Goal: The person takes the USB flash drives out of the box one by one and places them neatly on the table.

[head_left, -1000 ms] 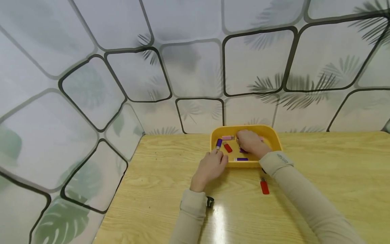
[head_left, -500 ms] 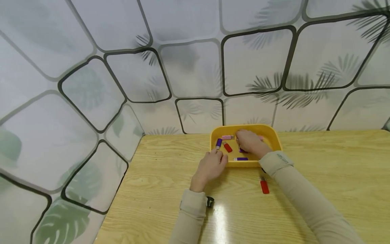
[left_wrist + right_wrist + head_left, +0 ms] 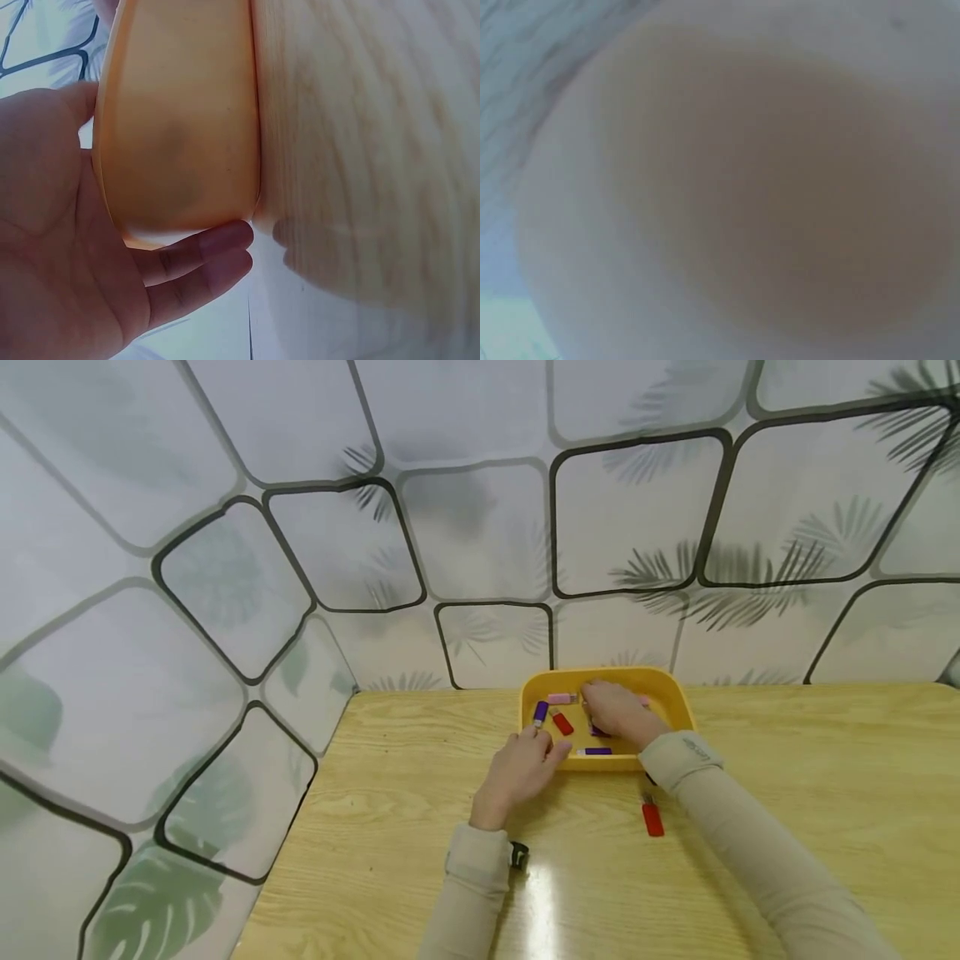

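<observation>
A yellow tray [image 3: 600,763] stands against the back wall with several USB sticks inside. My left hand [image 3: 517,768] holds its near left corner. In the left wrist view two fingers of that hand [image 3: 67,225] lie along the outside of the tray [image 3: 184,112], and the thumb passes over the rim. My right hand [image 3: 618,706] reaches down into the tray, fingertips hidden below it. A purple stick [image 3: 597,731] shows partly from under this hand; whether the fingers pinch anything I cannot tell. A pink stick [image 3: 559,699], a red stick [image 3: 562,722] and a purple stick [image 3: 541,713] lie left of it.
Another purple stick [image 3: 596,751] lies along the tray's near wall. One red USB stick [image 3: 652,820] lies on the wooden table [image 3: 390,827] in front of the tray, beside the right sleeve [image 3: 742,827]. A patterned wall [image 3: 495,535] closes off the back and left.
The left thumb has moved out to the right over the tray's near rim. The right hand and the sticks look the same; the head view has shifted very slightly.
</observation>
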A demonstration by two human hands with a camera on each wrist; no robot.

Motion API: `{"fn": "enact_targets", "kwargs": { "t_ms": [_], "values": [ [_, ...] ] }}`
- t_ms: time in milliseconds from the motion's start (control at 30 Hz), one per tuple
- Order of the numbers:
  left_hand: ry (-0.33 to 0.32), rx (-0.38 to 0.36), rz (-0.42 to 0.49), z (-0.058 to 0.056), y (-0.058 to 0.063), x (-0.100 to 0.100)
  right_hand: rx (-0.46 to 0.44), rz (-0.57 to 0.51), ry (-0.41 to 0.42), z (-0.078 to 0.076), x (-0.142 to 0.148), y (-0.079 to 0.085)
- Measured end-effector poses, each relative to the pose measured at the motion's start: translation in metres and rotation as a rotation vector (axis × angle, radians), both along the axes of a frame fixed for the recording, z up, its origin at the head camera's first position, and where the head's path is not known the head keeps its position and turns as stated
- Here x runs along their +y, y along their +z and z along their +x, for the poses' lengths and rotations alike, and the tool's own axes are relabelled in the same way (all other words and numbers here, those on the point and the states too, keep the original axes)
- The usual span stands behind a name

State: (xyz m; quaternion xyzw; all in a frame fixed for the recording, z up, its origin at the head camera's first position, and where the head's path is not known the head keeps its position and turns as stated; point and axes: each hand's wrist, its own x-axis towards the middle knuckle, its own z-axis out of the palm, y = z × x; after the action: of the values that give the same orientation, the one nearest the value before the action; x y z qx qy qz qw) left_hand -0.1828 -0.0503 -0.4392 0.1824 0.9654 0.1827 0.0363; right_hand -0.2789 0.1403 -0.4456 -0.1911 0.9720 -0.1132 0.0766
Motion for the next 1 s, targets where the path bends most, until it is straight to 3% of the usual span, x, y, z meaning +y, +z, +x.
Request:
{"fn": "enact_targets", "kwargs": {
  "t_ms": [233,433,600,833,1000],
  "values": [
    [0.038,-0.039,0.012,-0.001,-0.003,0.001,-0.02,-0.011,0.023,-0.002,0.0,-0.004],
    [0.049,-0.04,0.032,-0.003,-0.004,0.001,-0.02,-0.064,0.067,0.005,0.0,0.006],
    [0.058,-0.047,0.037,-0.003,-0.003,0.0,0.03,-0.133,0.075,0.013,-0.004,0.012],
    [0.054,-0.052,0.044,-0.004,0.0,-0.003,0.12,-0.29,0.048,0.038,-0.002,0.03],
    [0.017,-0.051,0.012,-0.003,0.002,-0.004,0.137,-0.446,-0.026,0.065,0.008,0.035]
  ]
}}
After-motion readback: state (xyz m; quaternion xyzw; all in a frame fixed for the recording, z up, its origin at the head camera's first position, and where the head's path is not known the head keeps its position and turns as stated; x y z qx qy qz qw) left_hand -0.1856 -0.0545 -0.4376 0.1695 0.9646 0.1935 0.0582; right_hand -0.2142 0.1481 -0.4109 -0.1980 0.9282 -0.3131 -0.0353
